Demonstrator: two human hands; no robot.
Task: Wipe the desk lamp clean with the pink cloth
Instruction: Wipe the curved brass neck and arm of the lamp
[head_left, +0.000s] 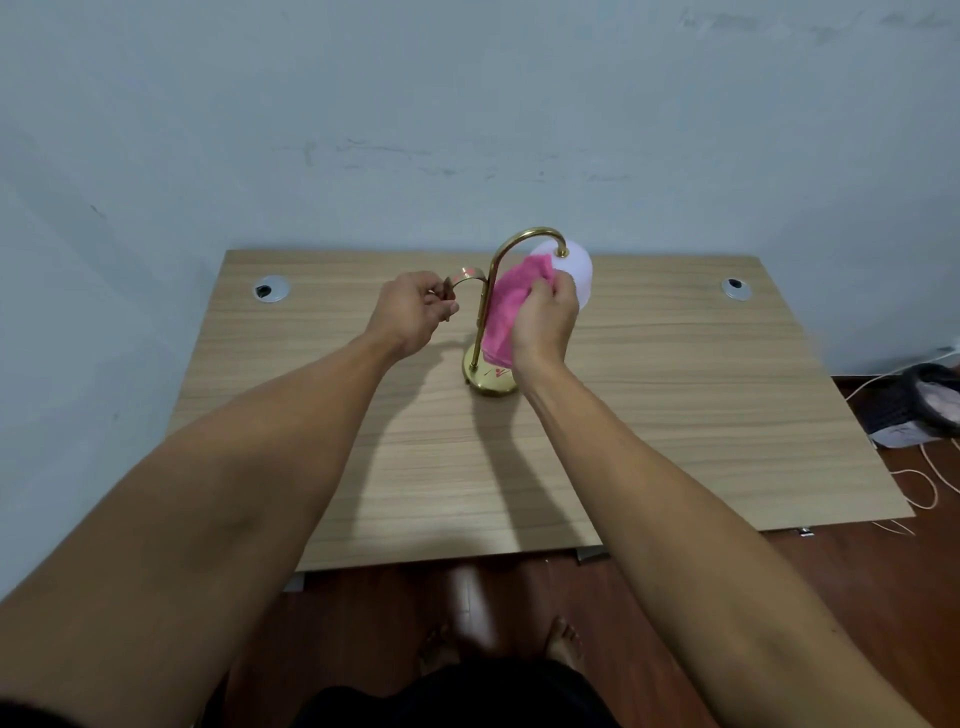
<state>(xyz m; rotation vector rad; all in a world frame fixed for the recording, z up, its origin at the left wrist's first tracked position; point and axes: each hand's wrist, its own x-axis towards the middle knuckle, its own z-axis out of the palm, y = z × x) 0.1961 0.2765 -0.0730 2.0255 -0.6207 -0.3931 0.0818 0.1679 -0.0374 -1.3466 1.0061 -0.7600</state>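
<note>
A brass desk lamp (490, 291) stands upright near the middle of the wooden desk (675, 405), on a round gold base (485, 378). Its tall curved neck carries a white shade (576, 270) on the right. A shorter curved brass arm (466, 277) branches off to the left. My left hand (413, 312) grips the end of that short arm. My right hand (545, 325) holds the pink cloth (506, 306) and presses it against the near side of the white shade; the cloth hangs down beside the stem.
The desk stands against a pale blue wall. Two round cable grommets (271, 289) (736, 289) sit near its back corners. A dark bag and thin cables (919, 405) lie on the wood floor to the right. My bare feet (563, 639) show below the front edge.
</note>
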